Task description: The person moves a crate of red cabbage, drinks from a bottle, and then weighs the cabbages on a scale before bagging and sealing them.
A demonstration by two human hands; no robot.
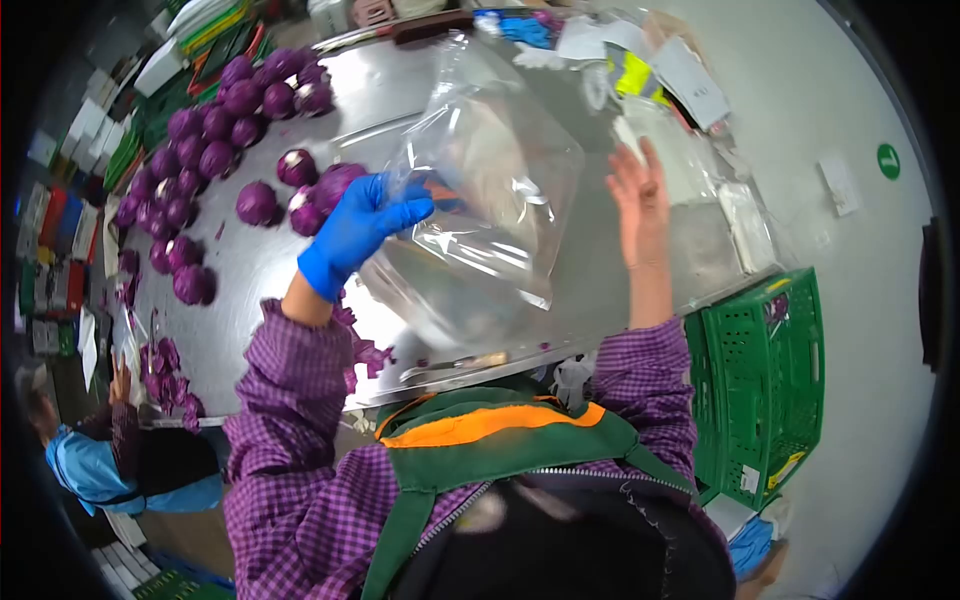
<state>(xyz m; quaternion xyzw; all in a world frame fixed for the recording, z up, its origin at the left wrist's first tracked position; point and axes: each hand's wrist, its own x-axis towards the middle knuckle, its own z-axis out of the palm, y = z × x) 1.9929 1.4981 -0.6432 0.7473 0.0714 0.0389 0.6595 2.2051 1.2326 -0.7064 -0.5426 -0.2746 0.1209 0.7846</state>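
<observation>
My left hand [362,228], in a blue glove, pinches the edge of a large clear plastic bag [500,190]. The bag hangs puffed out over the metal table [230,340], in front of my chest. Bare and raised, my right hand [640,190] has its fingers spread and holds nothing. It is right of the bag, near a pile of flat clear bags [675,165]. Red cabbages [257,203] lie just left of my gloved hand, one of them [338,185] partly hidden behind it.
More red cabbages [220,120] are heaped at the table's far left. Loose purple leaves [165,375] lie along the near edge, beside a small knife-like tool [480,360]. Green crates [765,380] stand at the right. A co-worker in blue [95,470] is at the left end.
</observation>
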